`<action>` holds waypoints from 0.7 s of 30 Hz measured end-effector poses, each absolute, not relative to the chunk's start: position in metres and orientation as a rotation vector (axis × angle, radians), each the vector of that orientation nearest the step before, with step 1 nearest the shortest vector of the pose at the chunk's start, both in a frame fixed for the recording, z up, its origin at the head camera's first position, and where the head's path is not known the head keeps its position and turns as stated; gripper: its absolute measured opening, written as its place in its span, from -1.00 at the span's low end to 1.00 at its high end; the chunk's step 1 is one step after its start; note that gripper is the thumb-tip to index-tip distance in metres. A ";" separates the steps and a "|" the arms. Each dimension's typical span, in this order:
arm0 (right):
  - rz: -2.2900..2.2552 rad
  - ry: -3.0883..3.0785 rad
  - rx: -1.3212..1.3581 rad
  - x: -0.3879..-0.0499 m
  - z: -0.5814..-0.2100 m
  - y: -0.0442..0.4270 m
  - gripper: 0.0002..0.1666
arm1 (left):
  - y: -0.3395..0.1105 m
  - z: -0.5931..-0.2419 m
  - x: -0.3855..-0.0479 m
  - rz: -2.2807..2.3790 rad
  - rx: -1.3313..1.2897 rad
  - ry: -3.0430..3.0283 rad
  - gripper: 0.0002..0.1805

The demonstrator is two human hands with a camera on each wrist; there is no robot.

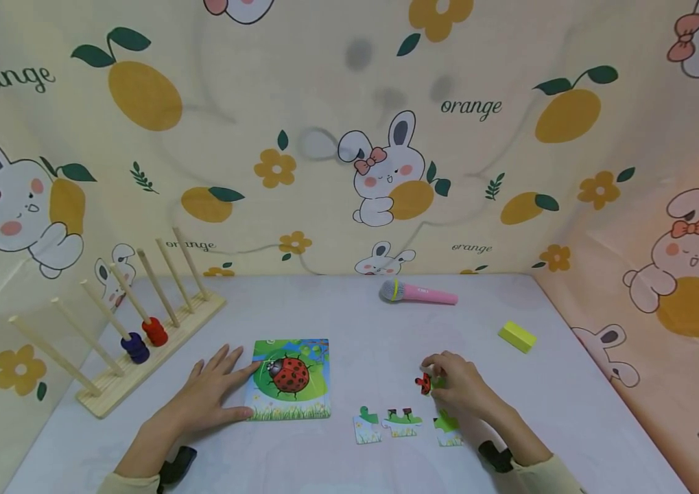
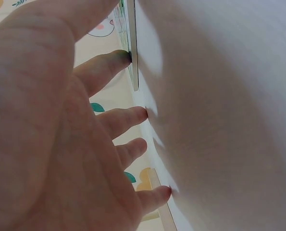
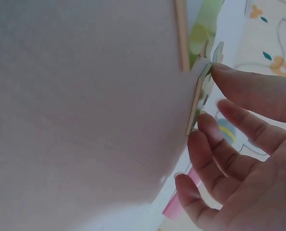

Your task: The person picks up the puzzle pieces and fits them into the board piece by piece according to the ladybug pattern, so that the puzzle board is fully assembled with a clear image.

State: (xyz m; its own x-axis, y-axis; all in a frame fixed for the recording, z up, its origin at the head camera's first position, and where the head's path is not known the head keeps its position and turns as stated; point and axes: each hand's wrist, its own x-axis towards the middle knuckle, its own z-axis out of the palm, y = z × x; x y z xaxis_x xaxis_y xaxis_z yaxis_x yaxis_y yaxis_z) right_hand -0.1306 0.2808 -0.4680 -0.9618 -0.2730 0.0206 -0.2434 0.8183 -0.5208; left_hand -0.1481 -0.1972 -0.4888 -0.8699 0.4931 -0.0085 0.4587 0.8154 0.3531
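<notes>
A square ladybug puzzle board (image 1: 290, 377) lies flat left of the table's middle. My left hand (image 1: 206, 392) rests with spread fingers at its left edge; in the left wrist view, one fingertip (image 2: 123, 57) touches the board's side. To the right, my right hand (image 1: 461, 387) pinches a red-and-green puzzle piece (image 1: 424, 383) between thumb and fingers, low over the table and partly covered by them. The right wrist view shows the piece's wooden edge (image 3: 195, 106). Toward me lie a left grassy piece (image 1: 367, 427), a middle grassy piece (image 1: 403, 423) and a right green piece (image 1: 447, 431).
A wooden peg rack (image 1: 158, 363) stands at the left, with dark blue rings (image 1: 136, 348) and red rings (image 1: 154, 332) on two pegs. A pink microphone (image 1: 426, 294) lies at the back. Farther right is a yellow-green block (image 1: 517, 337). A printed cloth hangs behind the table.
</notes>
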 end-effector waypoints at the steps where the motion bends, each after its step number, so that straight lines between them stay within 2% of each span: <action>1: -0.839 2.937 -0.419 -0.131 -0.468 0.280 -0.50 | -0.197 -0.489 -0.148 0.524 0.762 2.897 -0.02; 9: -0.888 2.913 -0.536 -0.131 -0.469 0.279 -0.46 | -0.197 -0.489 -0.148 0.531 0.762 2.895 -0.02; 21: -0.893 2.894 -0.571 -0.128 -0.467 0.279 -0.46 | -0.197 -0.489 -0.148 0.545 0.773 2.899 -0.03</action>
State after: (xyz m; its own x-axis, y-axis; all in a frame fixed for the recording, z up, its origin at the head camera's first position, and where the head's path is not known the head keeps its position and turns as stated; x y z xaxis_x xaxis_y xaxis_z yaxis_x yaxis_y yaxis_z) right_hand -0.1284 0.2788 -0.4674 -0.9296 -0.3649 0.0518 -0.3306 0.7635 -0.5548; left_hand -0.1476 -0.1973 -0.4885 -0.8676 0.4973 0.0026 0.4643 0.8082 0.3622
